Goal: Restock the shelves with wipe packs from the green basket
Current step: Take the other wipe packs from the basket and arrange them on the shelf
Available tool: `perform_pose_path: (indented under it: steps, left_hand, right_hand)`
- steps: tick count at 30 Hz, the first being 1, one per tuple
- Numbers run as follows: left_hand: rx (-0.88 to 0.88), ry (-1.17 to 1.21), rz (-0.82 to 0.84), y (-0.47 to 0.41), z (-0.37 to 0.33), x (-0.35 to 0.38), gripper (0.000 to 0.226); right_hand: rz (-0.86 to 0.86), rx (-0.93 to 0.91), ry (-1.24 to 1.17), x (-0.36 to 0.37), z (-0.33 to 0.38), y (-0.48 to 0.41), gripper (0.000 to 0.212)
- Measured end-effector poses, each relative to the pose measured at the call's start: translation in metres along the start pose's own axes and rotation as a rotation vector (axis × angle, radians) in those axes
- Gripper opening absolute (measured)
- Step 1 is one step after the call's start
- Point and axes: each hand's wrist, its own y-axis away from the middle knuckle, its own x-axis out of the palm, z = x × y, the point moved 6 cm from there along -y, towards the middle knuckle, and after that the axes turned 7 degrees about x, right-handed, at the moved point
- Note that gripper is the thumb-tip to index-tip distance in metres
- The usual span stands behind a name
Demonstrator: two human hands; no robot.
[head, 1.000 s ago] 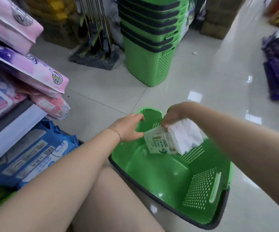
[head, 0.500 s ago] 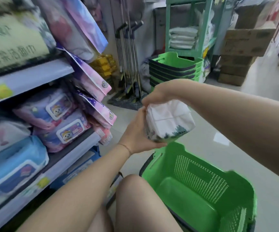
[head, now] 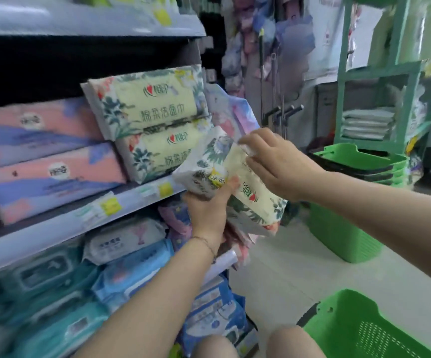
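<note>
A cream wipe pack with leaf print (head: 254, 202) is held in the air at the right end of the middle shelf (head: 121, 200). My left hand (head: 209, 210) grips it from below. My right hand (head: 276, 164) pinches its top edge. Two matching leaf-print packs (head: 155, 122) lie stacked on that shelf just left of the held pack. The green basket (head: 359, 329) stands on the floor at the lower right, with only part of its inside in view and no pack showing there.
Pink and blue packs (head: 46, 156) fill the shelf's left part. Blue and white wipe packs (head: 121, 264) crowd the lower shelf. A stack of green baskets (head: 351, 192) and a green rack (head: 380, 104) stand behind on the right. My knees (head: 255, 344) are at the bottom edge.
Both hands have lifted the pack out of the green basket and carried it up and left to the middle shelf. My view has swung from the floor up to the shelves.
</note>
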Motion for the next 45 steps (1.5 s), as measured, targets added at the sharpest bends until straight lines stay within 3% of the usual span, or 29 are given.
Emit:
perform_pose_path:
  steps: [5,9,11,14,19,25,29,32,36,41,45]
  left_hand:
    - [-0.077,0.098,-0.145,-0.011,-0.054,-0.029,0.082]
    - [-0.102,0.13,-0.117,-0.013,-0.088,-0.044,0.085]
    - [-0.098,0.128,-0.075,-0.012,-0.099,-0.051,0.084]
    - [-0.065,0.127,-0.067,-0.011,-0.113,-0.067,0.104]
    - [0.099,0.199,-0.097,-0.008,-0.144,-0.096,0.115]
    - [0.243,0.315,-0.224,-0.015,-0.185,-0.155,0.074]
    - [0.302,0.244,-0.198,-0.009,-0.204,-0.195,0.042]
    - [0.317,0.189,-0.264,-0.005,-0.208,-0.221,0.031]
    - [0.341,0.158,-0.327,-0.002,-0.212,-0.244,0.031]
    - [0.342,0.204,-0.468,-0.005,-0.208,-0.259,0.036]
    - [0.316,0.3,-0.562,-0.011,-0.205,-0.262,0.042]
  right_hand:
    - [0.048,-0.061,0.191,0.002,0.028,0.003,0.089]
    - [0.008,-0.094,0.205,-0.005,0.047,-0.011,0.099]
    - [0.004,-0.128,0.163,-0.01,0.056,-0.019,0.099]
    - [-0.025,-0.176,0.03,-0.022,0.067,-0.028,0.096]
    - [-0.05,-0.224,-0.208,-0.04,0.091,-0.044,0.082]
    - [0.002,-0.307,-0.328,-0.056,0.135,-0.076,0.075]
    - [0.043,-0.351,-0.419,-0.055,0.164,-0.088,0.075]
    - [0.07,-0.376,-0.487,-0.045,0.184,-0.091,0.076]
    - [0.038,-0.407,-0.467,-0.028,0.197,-0.091,0.073]
    - [-0.351,-0.405,-0.323,-0.03,0.204,-0.093,0.055]
    - [-0.285,-0.431,-0.153,-0.013,0.22,-0.096,0.068]
